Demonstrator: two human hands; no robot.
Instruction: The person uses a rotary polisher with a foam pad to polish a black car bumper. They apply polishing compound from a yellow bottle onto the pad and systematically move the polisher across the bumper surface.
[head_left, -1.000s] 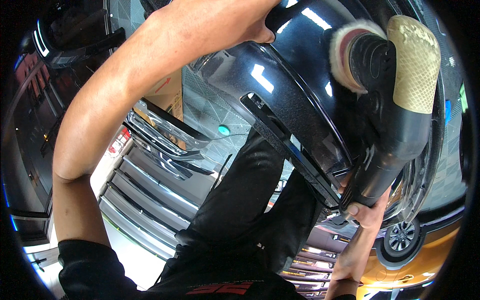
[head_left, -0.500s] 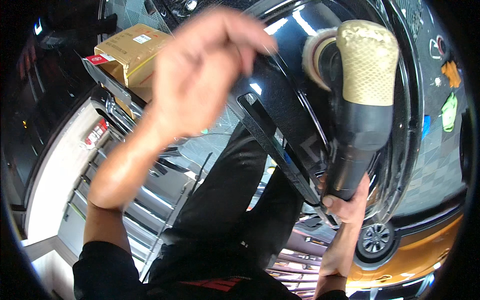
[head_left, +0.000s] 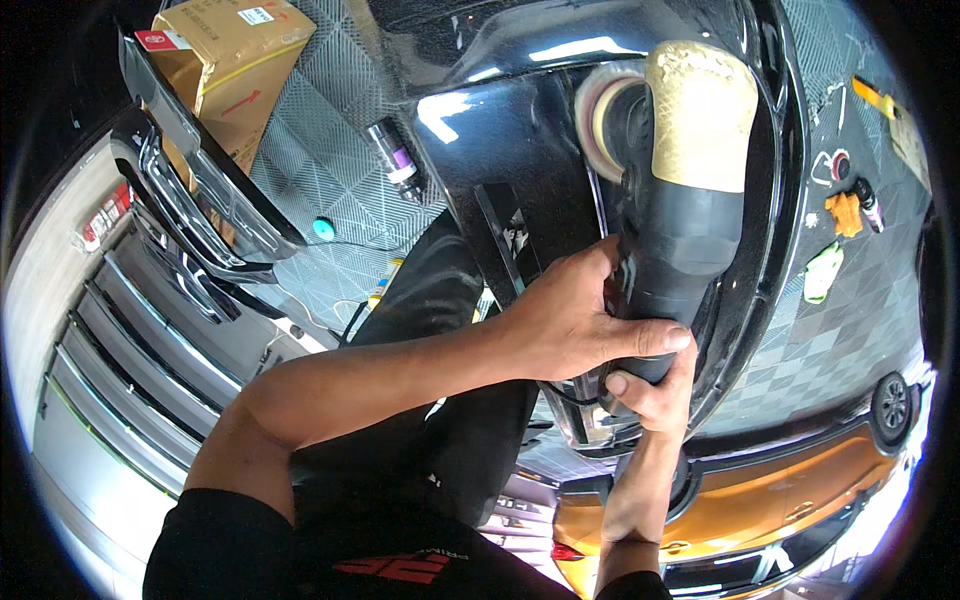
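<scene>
You have the polishing machine (head_left: 670,250) in the centre right of the frame, its black body running up from your hands to a head wrapped in yellowed tape, with the round foam pad (head_left: 598,120) pressed against the glossy black car panel (head_left: 500,140) just left of that head. Your left hand (head_left: 570,325) is wrapped over the lower body of the machine, its grip closed on the housing with the thumb laid across it; your right hand (head_left: 650,385) sits just beneath, fingers curled shut on the handle end, the two hands touching. Keep the pad flat to the panel rather than riding on its edge, since the panel curves away toward the upper frame, and let the left hand steer while the right only steadies. Mind the dark trim strip (head_left: 510,240) just left of your left hand: I judge that the pad's edge could catch it. Further out, a small bottle with a purple band (head_left: 393,160) lies on the grey tiled floor (head_left: 320,170), a cardboard box (head_left: 225,60) sits at upper left, and cloths and small bottles (head_left: 845,215) lie at the right.
</scene>
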